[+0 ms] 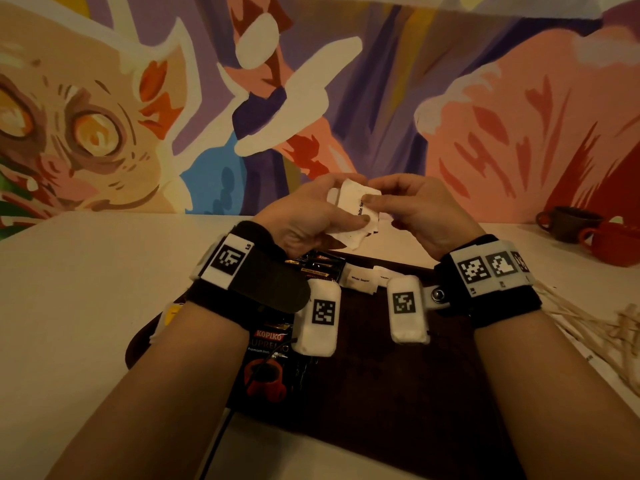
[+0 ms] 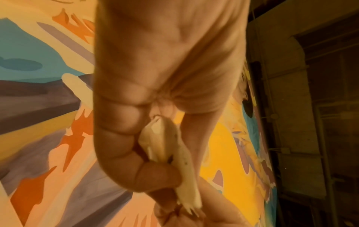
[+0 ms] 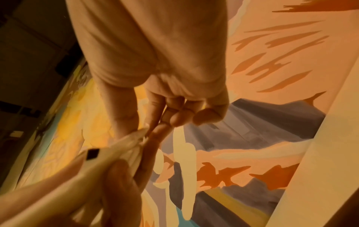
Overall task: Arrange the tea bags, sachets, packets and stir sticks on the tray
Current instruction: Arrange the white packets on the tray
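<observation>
Both hands hold white sugar sachets (image 1: 353,216) above the tray (image 1: 398,375); left hand (image 1: 304,220) grips them; right hand (image 1: 412,216) pinches the top sachet's edge.

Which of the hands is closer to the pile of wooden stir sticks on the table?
Right. The right hand is raised above the tray, nearer the stir sticks; the left hand is farther left.

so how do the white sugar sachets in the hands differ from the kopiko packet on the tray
The white sugar sachets are small, white and held up in the air, pinched by the left hand and right hand. The Kopiko packet is larger, black with red print, and lies flat on the tray, partly under the left wrist. Both are printed drink sachets.
</observation>
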The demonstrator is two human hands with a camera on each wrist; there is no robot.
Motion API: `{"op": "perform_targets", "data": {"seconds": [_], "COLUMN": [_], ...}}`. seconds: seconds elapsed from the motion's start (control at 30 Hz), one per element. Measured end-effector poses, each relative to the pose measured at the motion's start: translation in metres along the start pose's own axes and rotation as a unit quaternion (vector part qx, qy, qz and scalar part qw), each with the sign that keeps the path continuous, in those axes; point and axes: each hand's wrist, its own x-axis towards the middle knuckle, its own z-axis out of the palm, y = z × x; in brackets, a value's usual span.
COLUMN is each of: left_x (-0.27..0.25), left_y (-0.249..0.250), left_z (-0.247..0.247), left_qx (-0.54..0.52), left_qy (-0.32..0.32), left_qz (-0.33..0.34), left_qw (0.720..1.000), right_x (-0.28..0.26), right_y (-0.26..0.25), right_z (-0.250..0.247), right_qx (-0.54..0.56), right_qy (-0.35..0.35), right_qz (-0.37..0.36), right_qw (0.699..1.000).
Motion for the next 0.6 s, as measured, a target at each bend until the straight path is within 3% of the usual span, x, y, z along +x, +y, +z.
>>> {"op": "perform_targets", "data": {"seconds": [0.6], "left_x": [0.0007], "left_y": [-0.0015], "left_z": [-0.0014], "left_qx": [0.002], "left_qy": [0.091], "left_qz": [0.004], "left_qw": [0.996], "right_x": [-0.002], "right_y": [-0.0071], "right_z": [-0.0086], "right_qx": [0.133], "right_qy": [-0.018], "right_qz": [0.115], "right_qw": [0.984]}}
